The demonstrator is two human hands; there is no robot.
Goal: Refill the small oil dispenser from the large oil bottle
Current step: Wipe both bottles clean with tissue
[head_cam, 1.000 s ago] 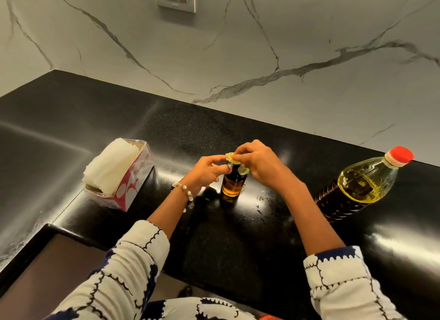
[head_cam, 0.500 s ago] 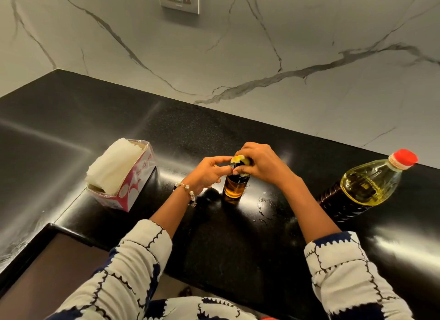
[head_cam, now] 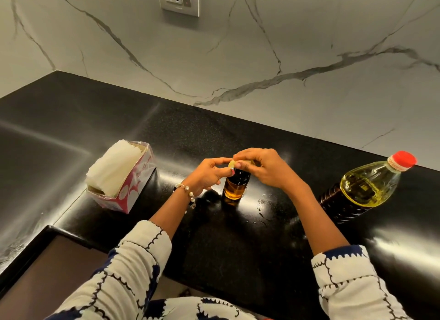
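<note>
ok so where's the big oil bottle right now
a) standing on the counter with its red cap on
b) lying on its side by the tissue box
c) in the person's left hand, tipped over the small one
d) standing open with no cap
a: the big oil bottle stands on the counter, off to the right of both hands, untouched, with its red cap on.

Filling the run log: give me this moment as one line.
stage: opening dispenser | both hands pinch yellow cap on small dispenser | big bottle capped, at right | tissue box at left
</note>
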